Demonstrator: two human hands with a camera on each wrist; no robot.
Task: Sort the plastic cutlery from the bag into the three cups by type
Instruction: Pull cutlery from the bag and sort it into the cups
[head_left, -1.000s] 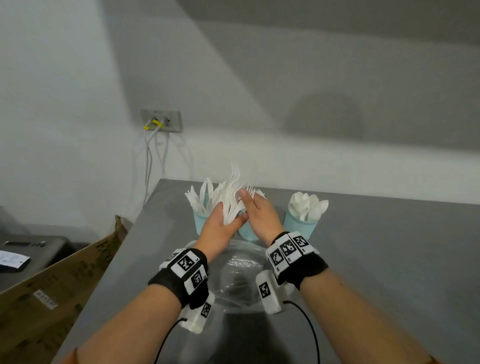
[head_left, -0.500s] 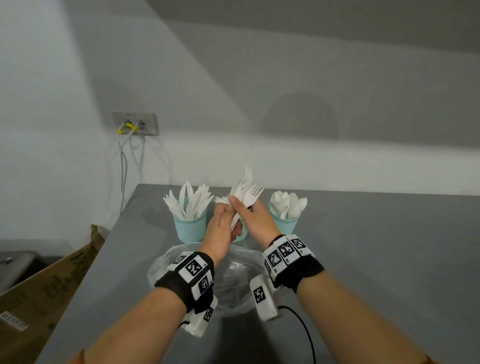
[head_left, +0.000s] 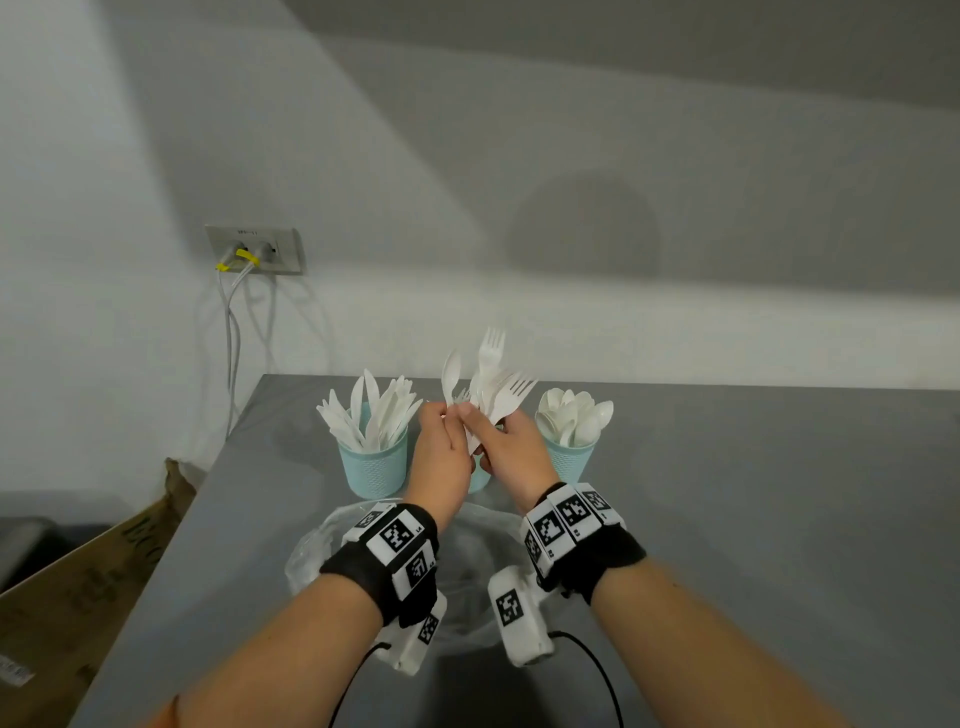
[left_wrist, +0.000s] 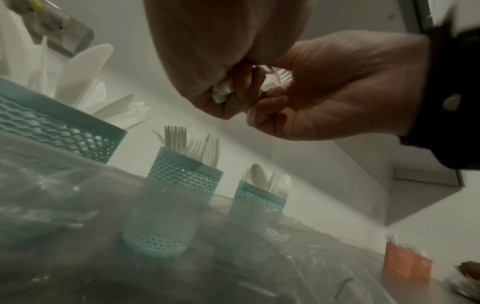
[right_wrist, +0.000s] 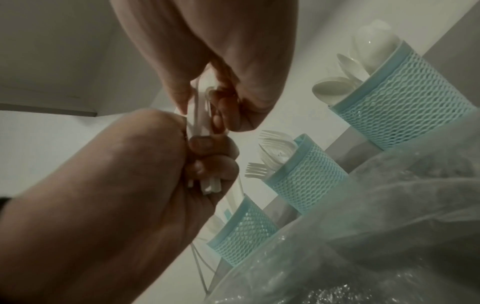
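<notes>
Both hands hold one bunch of white plastic cutlery above the middle cup. My left hand curls round the handle ends. A spoon sticks up at its fingertips. My right hand grips the handles higher up, with forks fanning above it. The left cup holds knives, the middle cup forks, the right cup spoons. The clear plastic bag lies under my wrists.
The grey table meets a pale wall behind the cups. A wall socket with cables hangs at the left. A cardboard box stands below the table's left edge. An orange container sits far right in the left wrist view.
Both hands have lifted the cutlery bunch up from the cups. One spoon now stands apart on the left of the bunch.
</notes>
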